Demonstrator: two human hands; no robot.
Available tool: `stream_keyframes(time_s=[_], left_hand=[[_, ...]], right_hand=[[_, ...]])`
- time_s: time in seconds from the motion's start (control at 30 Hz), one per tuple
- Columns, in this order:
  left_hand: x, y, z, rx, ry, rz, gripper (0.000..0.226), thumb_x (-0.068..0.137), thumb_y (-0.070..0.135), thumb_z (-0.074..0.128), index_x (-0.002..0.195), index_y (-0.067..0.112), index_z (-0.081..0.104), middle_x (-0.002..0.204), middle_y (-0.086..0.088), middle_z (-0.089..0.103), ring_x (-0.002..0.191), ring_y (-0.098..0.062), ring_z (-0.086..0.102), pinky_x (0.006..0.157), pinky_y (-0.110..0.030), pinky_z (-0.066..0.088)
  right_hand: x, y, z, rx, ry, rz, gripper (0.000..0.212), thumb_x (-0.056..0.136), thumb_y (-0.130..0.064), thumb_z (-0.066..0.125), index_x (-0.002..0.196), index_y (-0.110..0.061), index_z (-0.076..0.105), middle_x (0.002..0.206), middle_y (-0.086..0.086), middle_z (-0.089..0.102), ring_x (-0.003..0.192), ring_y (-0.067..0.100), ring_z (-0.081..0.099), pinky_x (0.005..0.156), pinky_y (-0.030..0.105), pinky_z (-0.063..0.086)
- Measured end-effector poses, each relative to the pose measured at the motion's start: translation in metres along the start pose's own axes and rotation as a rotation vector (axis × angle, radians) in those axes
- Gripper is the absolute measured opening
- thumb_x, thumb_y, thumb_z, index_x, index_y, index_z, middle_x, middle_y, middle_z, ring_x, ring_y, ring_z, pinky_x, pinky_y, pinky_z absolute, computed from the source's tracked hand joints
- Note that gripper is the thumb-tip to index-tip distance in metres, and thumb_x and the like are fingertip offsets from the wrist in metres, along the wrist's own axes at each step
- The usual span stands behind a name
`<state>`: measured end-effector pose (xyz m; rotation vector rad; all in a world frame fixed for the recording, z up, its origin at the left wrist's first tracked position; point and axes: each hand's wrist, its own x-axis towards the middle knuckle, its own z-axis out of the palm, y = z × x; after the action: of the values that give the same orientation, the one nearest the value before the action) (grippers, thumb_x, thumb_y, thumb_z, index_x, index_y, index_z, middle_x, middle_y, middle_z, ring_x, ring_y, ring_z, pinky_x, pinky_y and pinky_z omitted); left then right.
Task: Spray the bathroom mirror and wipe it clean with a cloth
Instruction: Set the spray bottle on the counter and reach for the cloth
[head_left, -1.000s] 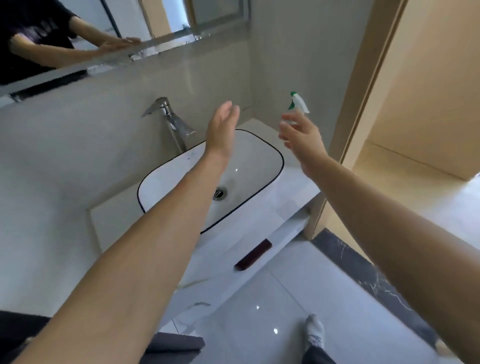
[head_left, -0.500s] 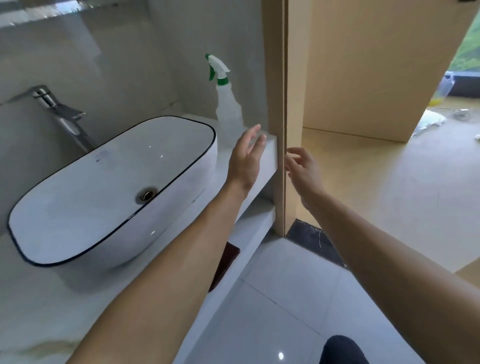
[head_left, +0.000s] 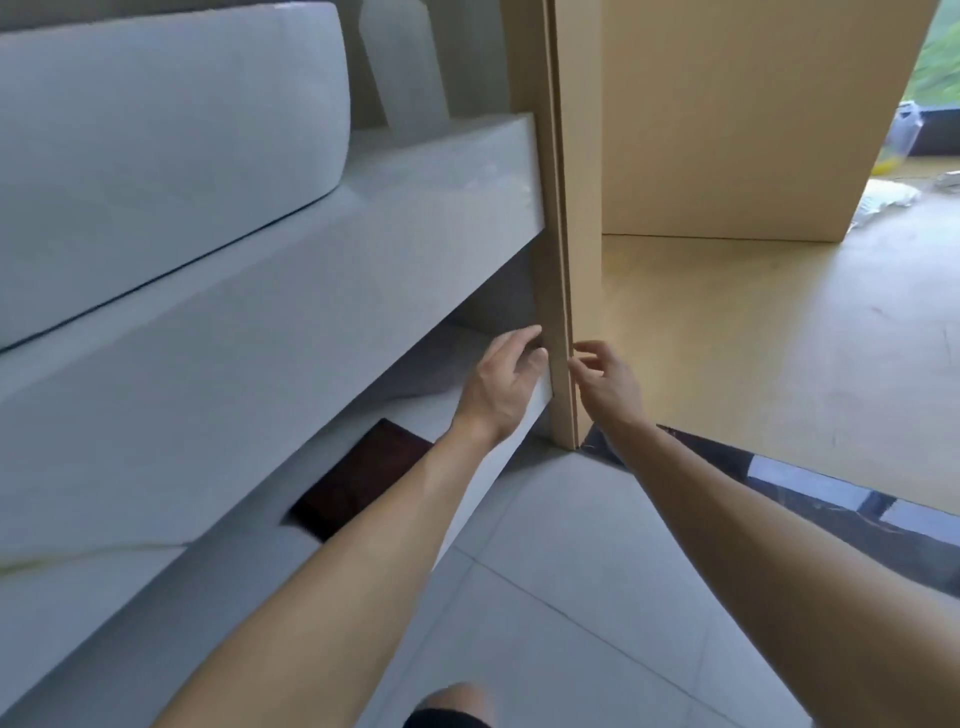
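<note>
While both hands are empty, nothing's been picked up yet.
Left hand (head_left: 506, 382) loosely spread over the shelf (head_left: 415, 374), right hand (head_left: 605, 382) relaxed; cloth (head_left: 358, 480) could be missed, bottle (head_left: 405, 67) bumped.

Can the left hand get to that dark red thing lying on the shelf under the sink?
Probably yes. The left hand is empty and already at the lower shelf, whose front is open. The dark red cloth lies flat just below the forearm, with nothing on it, so the hand would only have to pull back.
</note>
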<state>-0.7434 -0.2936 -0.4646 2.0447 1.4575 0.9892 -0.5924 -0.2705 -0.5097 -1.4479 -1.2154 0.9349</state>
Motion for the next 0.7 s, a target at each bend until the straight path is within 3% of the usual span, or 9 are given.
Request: stream_keyframes(time_s=[0.1, 0.27, 0.37, 0.47, 0.6, 0.7], left_hand=[[-0.032, -0.053, -0.009, 0.179, 0.015, -0.067, 0.044, 0.105, 0.036, 0.04, 0.145, 0.017, 0.048, 0.148, -0.001, 0.048, 0.136, -0.016, 0.044, 0.109, -0.026, 0.033], [-0.084, -0.114, -0.049, 0.295, 0.065, -0.282, 0.045, 0.106, 0.032, 0.039, 0.147, 0.013, 0.045, 0.15, -0.008, 0.045, 0.139, -0.022, 0.041, 0.11, -0.027, 0.03], [-0.112, -0.137, -0.069, 0.344, 0.081, -0.394, 0.047, 0.104, 0.033, 0.043, 0.147, 0.014, 0.044, 0.149, -0.009, 0.045, 0.138, -0.023, 0.041, 0.112, -0.029, 0.03], [-0.133, -0.155, -0.078, 0.417, 0.031, -0.468, 0.05, 0.103, 0.037, 0.045, 0.147, 0.014, 0.043, 0.153, -0.007, 0.041, 0.14, -0.022, 0.039, 0.114, -0.032, 0.031], [-0.143, -0.167, -0.08, 0.534, -0.047, -0.501, 0.053, 0.1, 0.04, 0.051, 0.146, 0.014, 0.045, 0.154, -0.004, 0.037, 0.142, -0.021, 0.037, 0.115, -0.03, 0.028], [-0.151, -0.169, -0.07, 0.616, -0.16, -0.533, 0.056, 0.097, 0.048, 0.052, 0.146, 0.021, 0.045, 0.151, -0.002, 0.041, 0.135, -0.026, 0.041, 0.11, -0.033, 0.033]], right_hand=[[-0.02, 0.026, 0.033, -0.051, -0.096, -0.033, 0.03, 0.101, -0.028, 0.055, 0.129, -0.019, 0.059, 0.122, 0.004, 0.066, 0.11, 0.02, 0.063, 0.099, 0.039, 0.051], [-0.048, 0.041, 0.08, -0.142, -0.278, -0.099, 0.033, 0.101, -0.022, 0.056, 0.134, -0.02, 0.057, 0.13, 0.003, 0.062, 0.108, 0.015, 0.062, 0.085, 0.028, 0.049], [-0.058, 0.046, 0.105, -0.221, -0.393, -0.184, 0.032, 0.099, -0.017, 0.057, 0.131, -0.022, 0.058, 0.131, 0.002, 0.063, 0.114, 0.018, 0.062, 0.094, 0.032, 0.05], [-0.061, 0.049, 0.13, -0.329, -0.513, -0.335, 0.039, 0.095, -0.004, 0.053, 0.13, -0.02, 0.06, 0.13, 0.001, 0.064, 0.115, 0.018, 0.061, 0.094, 0.026, 0.045], [-0.057, 0.05, 0.157, -0.557, -0.579, -0.544, 0.058, 0.085, 0.006, 0.043, 0.135, -0.018, 0.057, 0.128, 0.007, 0.063, 0.117, 0.029, 0.058, 0.093, 0.037, 0.05], [-0.054, 0.056, 0.165, -0.906, -0.731, -0.671, 0.074, 0.083, 0.003, 0.044, 0.15, -0.029, 0.04, 0.145, -0.001, 0.05, 0.133, 0.026, 0.046, 0.107, 0.036, 0.042]])
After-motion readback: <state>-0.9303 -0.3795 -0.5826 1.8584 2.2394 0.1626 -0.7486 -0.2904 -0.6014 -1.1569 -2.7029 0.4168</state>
